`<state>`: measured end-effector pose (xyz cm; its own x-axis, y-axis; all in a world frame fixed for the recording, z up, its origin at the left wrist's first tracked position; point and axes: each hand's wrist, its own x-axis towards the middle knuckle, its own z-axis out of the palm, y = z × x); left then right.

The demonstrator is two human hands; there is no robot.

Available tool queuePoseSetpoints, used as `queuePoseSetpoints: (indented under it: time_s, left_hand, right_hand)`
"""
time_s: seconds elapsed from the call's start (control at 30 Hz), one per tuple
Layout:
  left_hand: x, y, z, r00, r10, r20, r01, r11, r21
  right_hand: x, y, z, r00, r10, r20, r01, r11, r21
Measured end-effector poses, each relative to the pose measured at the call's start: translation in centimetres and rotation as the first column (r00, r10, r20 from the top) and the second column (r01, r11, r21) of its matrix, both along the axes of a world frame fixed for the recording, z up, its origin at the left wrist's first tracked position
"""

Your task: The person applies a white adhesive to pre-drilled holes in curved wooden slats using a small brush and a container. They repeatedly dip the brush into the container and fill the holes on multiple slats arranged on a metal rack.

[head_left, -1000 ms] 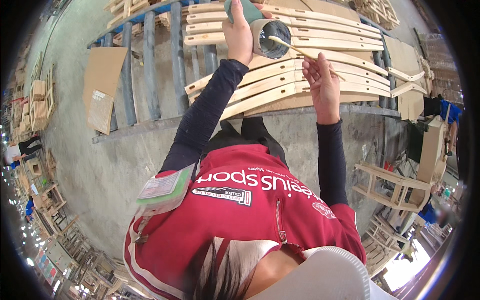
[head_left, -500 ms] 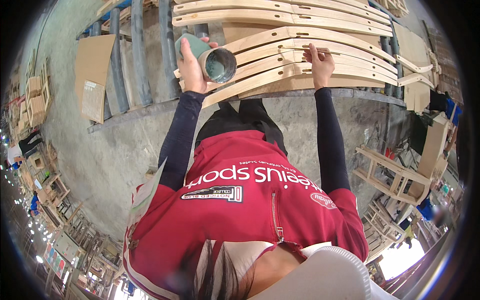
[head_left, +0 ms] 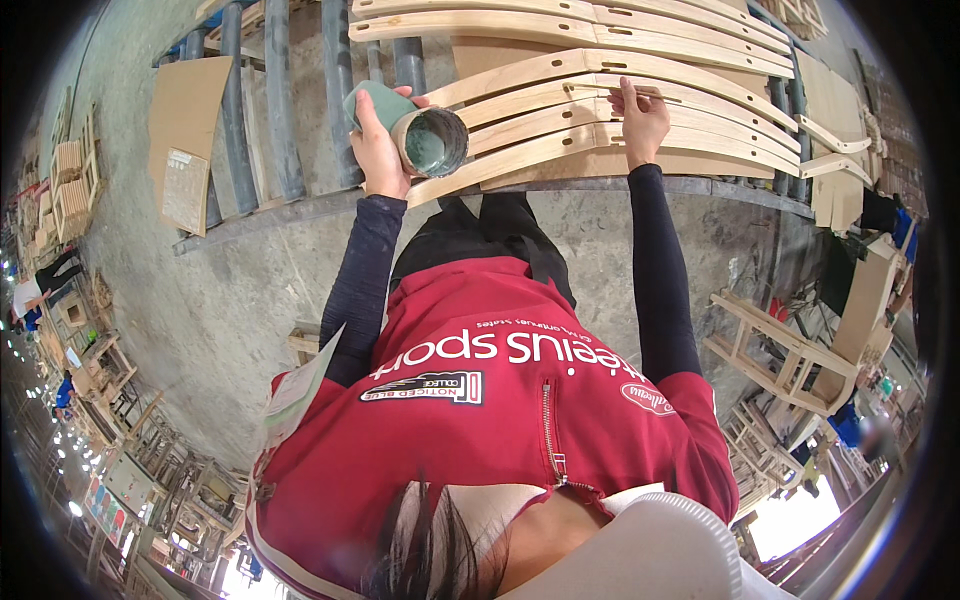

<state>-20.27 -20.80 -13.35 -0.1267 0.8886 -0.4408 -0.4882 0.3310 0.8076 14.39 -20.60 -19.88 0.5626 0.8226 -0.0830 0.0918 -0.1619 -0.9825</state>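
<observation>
In my left hand (head_left: 378, 155) is a round, open-topped cup (head_left: 455, 128), tipped so its dark inside and some greenish stuff at the bottom show. The same hand keeps a flat green piece (head_left: 378, 98) against the cup's far side; its kind is unclear. My right hand (head_left: 645, 125) pinches a thin wooden stick (head_left: 590, 88), possibly a fine brush, its tip pointing left over the bend of the pale curved wooden slats (head_left: 535, 112). These slats lie side by side and carry small oval slots and holes. The cup hangs above their left ends.
More curved slats (head_left: 470, 22) lie at the far side. Grey rollers (head_left: 282, 110) and a metal front rail (head_left: 300, 213) carry the work. A cardboard sheet (head_left: 190, 110) rests at left. Wooden frames (head_left: 780, 345) stand on the floor at right, with other people farther off.
My left hand and the cup have shifted slightly left and down. More of the stick shows in my right hand, now reaching farther left across the slats.
</observation>
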Motion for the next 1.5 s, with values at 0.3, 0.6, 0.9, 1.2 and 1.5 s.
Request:
queuePoseSetpoints:
  time_s: [0.3, 0.6, 0.9, 1.2, 1.5]
  left_hand:
    - [-0.5, -0.3, 0.6, 1.000, 0.012, 0.009, -0.012, 1.000, 0.029]
    - [-1.3, -0.7, 1.0, 0.999, 0.033, -0.004, -0.033, 0.998, 0.051]
    - [-2.8, -0.9, 1.6, 0.992, 0.126, 0.033, -0.128, 0.989, 0.080]
    - [-2.2, 2.7, 3.5, 0.999, 0.014, 0.031, -0.021, 0.978, 0.210]
    - [0.1, 8.8, 12.4, 0.919, -0.258, -0.297, 0.377, 0.791, 0.481]
  right_hand:
    - [-0.8, 0.0, 0.5, 0.981, 0.054, 0.188, -0.060, 0.998, 0.027]
    - [-2.4, 1.4, 1.0, 0.641, 0.324, 0.696, -0.283, 0.942, -0.177]
    - [-2.1, 1.3, 1.6, 0.640, 0.284, 0.714, -0.296, 0.949, -0.112]
    - [0.3, 1.2, 2.4, 0.766, 0.255, 0.591, -0.285, 0.958, -0.045]
    - [-9.4, -1.7, 21.4, 0.898, 0.423, 0.119, -0.422, 0.752, 0.506]
